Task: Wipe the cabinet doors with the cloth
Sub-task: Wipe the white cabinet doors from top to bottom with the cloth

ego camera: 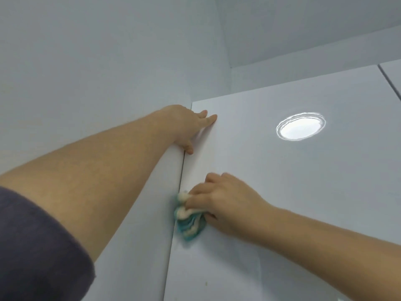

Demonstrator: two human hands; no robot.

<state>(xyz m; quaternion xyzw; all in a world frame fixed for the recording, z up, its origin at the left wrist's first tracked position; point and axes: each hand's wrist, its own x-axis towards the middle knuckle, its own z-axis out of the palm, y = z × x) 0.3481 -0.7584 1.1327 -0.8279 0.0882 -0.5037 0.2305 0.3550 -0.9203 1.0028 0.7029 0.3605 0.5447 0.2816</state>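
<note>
The right hand [221, 200] is pressing a bunched, fuzzy teal-and-cream cloth [188, 218] flat against the glossy white cabinet door [282, 181], near its edge at 9 o'clock; the wad's long axis is running 12-to-6. The left hand [188, 124], fingers spread, is gripping the door's upper corner.

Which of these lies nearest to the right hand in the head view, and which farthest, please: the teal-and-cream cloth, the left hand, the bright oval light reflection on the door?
1. Teal-and-cream cloth: under the fingers of the right hand, at the door's left edge.
2. Left hand: above, gripping the door's upper left edge.
3. Bright oval light reflection: up and to the right on the glossy white cabinet door.
</note>
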